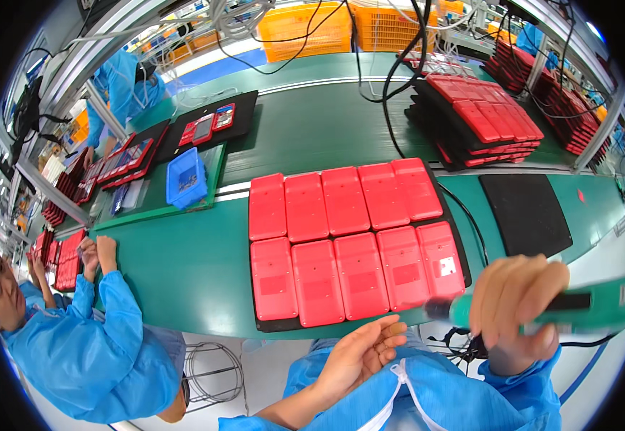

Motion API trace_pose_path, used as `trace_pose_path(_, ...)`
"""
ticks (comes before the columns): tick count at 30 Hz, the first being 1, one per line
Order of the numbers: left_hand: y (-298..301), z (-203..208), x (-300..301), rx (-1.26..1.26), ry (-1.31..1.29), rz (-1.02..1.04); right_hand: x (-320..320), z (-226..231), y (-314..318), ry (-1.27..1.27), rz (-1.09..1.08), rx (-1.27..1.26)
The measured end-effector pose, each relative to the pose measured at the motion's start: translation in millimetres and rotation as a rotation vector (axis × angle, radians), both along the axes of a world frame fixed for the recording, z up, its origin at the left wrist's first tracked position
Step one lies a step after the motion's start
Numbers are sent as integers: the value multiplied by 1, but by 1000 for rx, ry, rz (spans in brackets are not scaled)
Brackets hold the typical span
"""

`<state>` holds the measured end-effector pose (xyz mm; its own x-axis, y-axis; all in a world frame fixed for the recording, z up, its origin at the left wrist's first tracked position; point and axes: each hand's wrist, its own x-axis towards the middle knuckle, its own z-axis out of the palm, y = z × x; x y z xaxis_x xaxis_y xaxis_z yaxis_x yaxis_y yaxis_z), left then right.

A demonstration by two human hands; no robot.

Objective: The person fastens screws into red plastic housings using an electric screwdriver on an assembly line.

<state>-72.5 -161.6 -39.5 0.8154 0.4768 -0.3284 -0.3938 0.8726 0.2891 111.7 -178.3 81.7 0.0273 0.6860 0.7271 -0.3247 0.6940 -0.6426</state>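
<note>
My right hand (511,305) is wrapped round a green electric screwdriver (591,305), held level at the right above the bench's near edge. The screwdriver's dark tip end (438,309) points left, close to the nearest right red casing (439,258). My left hand (367,350) lies palm up just off the bench edge, its fingers loosely bent and apart; nothing shows in it. In front of me, two rows of red casings (317,280) lie flat on a black mat (278,325). Small holes dot their backs, and the nearest right one carries a whitish patch.
A bare black mat (526,213) lies at the right, with a black cable (470,219) beside it. Stacked mats of red casings (488,108) stand behind. At the left are a blue bin of small parts (186,179) and a seated co-worker in blue (89,345).
</note>
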Motion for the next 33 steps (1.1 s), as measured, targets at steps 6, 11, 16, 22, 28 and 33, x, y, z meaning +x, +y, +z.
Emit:
trace_pose_path(6,0,-9,-10,40,57,-38,13,-9,16,-7,-195,-194)
trace_pose_path(11,-2,-12,-16,11,138,-8,18,-15,18,-43,-165,-195)
trace_pose_path(16,-3,-19,-23,-5,156,-21,17,-17,19,-105,-139,-182)
trace_pose_path(22,-1,-10,-19,-144,164,95,17,-16,20,-151,-102,-190)
trace_pose_path(28,0,-16,-25,-61,185,83,15,-15,21,-158,-96,-212)
trace_pose_path(33,1,-21,-25,-114,143,107,13,-13,22,-169,-102,-211)
